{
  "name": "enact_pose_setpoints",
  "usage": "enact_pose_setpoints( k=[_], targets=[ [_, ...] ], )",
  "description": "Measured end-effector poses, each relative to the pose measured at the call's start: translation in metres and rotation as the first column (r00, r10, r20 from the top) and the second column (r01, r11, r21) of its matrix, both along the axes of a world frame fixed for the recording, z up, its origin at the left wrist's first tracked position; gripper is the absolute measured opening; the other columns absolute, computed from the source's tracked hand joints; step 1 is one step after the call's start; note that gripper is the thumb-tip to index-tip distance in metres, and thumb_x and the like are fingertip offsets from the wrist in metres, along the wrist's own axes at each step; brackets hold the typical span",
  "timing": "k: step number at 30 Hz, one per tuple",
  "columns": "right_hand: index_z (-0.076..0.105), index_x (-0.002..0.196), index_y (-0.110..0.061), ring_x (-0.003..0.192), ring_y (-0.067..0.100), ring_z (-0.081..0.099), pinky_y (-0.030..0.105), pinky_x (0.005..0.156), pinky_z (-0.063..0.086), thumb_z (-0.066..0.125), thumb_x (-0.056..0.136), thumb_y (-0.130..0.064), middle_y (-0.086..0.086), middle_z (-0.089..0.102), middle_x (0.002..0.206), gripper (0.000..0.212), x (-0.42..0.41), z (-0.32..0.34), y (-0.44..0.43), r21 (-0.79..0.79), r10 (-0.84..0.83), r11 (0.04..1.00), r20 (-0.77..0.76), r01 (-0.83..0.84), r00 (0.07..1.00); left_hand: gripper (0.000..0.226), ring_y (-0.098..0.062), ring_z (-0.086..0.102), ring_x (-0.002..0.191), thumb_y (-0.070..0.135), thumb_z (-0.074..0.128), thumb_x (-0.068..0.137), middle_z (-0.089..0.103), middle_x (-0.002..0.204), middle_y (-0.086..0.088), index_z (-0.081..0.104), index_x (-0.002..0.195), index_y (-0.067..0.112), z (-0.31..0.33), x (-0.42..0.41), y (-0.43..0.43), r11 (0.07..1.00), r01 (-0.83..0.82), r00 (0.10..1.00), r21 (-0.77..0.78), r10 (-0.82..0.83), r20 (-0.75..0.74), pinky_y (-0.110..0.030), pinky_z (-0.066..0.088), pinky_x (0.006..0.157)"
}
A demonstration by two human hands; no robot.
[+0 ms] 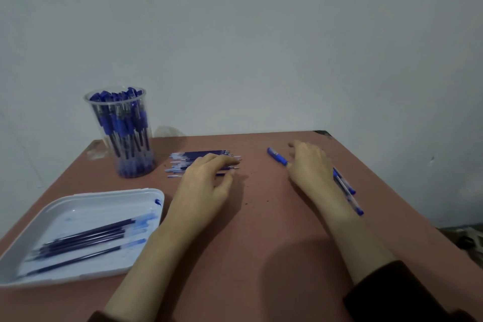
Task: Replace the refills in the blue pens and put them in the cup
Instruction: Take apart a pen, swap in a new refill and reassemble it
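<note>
Blue pens (347, 192), clear cup (120, 133), white ink-smeared tray (78, 201), reddish-brown table (261, 230)

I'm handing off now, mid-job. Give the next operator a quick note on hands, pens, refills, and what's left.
Left hand rests on the loose refills; a pinch can't be confirmed. Right hand lies open on the blue pens on the table.
Cup already holds many pens; tray holds several dark refills.
Left: refill the few table pens, cup them.
</note>
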State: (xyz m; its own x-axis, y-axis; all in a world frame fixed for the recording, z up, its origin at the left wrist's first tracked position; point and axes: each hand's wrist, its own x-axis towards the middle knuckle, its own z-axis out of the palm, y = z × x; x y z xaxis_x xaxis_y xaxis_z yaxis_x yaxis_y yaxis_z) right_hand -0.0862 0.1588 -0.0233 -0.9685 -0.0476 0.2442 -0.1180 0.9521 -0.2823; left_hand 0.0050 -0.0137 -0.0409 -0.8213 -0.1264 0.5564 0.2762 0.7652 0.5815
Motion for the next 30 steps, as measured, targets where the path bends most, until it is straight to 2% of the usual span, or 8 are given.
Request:
enact_pose_setpoints(
  k=[4,7,11,15,20,22,26,30],
  targets=[
    [0.053,0.127,-0.009,0.115,0.030,0.051,0.036,0.082,0.040,0.050,0.095,-0.019,0.011,0.053,0.125,0.033,0.002,-0.003,-0.006,0.050,0.061,0.997,0.008,-0.061,0.998,0.022,-0.010,0.059,0.096,0.010,0.059,0.088,0.067,0.102,0.005,0.069,0.106,0.018,0.006,0.002,-0.004,0.998,-0.027,1.000,0.056,0.027,-0.006,-0.008,0.040,0.078],
    [0.062,0.109,-0.009,0.109,0.028,0.053,0.033,0.072,0.039,0.054,0.093,-0.035,0.008,0.057,0.106,0.032,0.000,-0.008,-0.009,0.108,0.105,0.988,0.018,-0.106,0.994,0.022,-0.010,0.059,0.097,0.010,0.058,0.089,0.066,0.103,0.003,0.069,0.106,0.017,0.007,0.003,-0.005,0.998,-0.030,0.999,0.056,0.029,0.013,-0.006,0.039,0.075],
    [0.062,0.093,-0.008,0.085,0.026,0.052,0.031,0.063,0.035,0.051,0.091,-0.014,0.004,0.052,0.084,0.013,-0.001,-0.010,-0.014,0.125,0.086,0.988,0.013,-0.087,0.996,0.023,-0.009,0.057,0.092,0.011,0.057,0.089,0.065,0.103,0.006,0.069,0.108,0.017,0.007,0.003,-0.006,0.999,-0.027,0.999,0.040,0.026,0.027,-0.001,0.038,0.072],
    [0.058,0.088,-0.008,0.087,0.028,0.054,0.032,0.064,0.035,0.046,0.089,-0.004,0.008,0.056,0.088,0.013,0.001,-0.012,-0.016,0.092,0.069,0.993,0.005,-0.069,0.998,0.023,-0.010,0.057,0.091,0.012,0.057,0.089,0.064,0.100,0.006,0.069,0.108,0.018,0.006,0.002,-0.007,0.999,-0.037,0.999,0.036,0.035,0.032,-0.007,0.039,0.072],
    [0.064,0.112,-0.014,0.086,0.020,0.053,0.030,0.069,0.038,0.040,0.097,-0.010,0.006,0.057,0.103,0.028,0.000,-0.010,-0.019,-0.246,0.248,0.935,-0.064,-0.256,0.967,0.025,-0.001,0.056,0.085,0.007,0.058,0.088,0.064,0.100,0.006,0.068,0.109,0.018,0.008,0.002,-0.009,0.993,-0.052,0.999,0.105,0.052,-0.001,0.002,0.035,0.073],
    [0.063,0.103,-0.029,0.073,0.010,0.052,0.028,0.063,0.040,0.046,0.096,-0.017,-0.006,0.061,0.089,0.022,0.007,-0.006,-0.022,-0.369,0.378,0.844,-0.107,-0.389,0.920,0.029,0.007,0.055,0.084,0.011,0.058,0.090,0.061,0.103,0.009,0.064,0.118,0.020,0.010,0.001,-0.011,0.982,-0.067,0.998,0.174,0.067,0.007,-0.001,0.038,0.076],
    [0.065,0.104,-0.042,0.072,-0.004,0.054,0.025,0.067,0.043,0.058,0.090,-0.038,-0.024,0.060,0.074,0.016,0.021,-0.003,-0.029,-0.295,0.505,0.796,-0.158,-0.529,0.849,0.035,-0.005,0.063,0.097,0.022,0.059,0.091,0.067,0.107,0.008,0.059,0.126,0.019,0.009,-0.002,-0.017,0.939,-0.083,0.995,0.334,0.062,0.074,-0.024,0.047,0.093],
    [0.067,0.104,-0.034,0.078,0.007,0.059,0.036,0.075,0.050,0.063,0.089,-0.036,-0.016,0.066,0.084,0.016,0.026,-0.001,-0.032,-0.274,0.567,0.758,-0.170,-0.592,0.806,0.020,-0.006,0.068,0.068,0.013,0.063,0.088,0.071,0.077,0.003,0.069,0.107,0.011,0.011,-0.002,-0.019,0.878,-0.030,0.997,0.477,-0.006,0.075,-0.022,0.056,0.071]
  ],
)
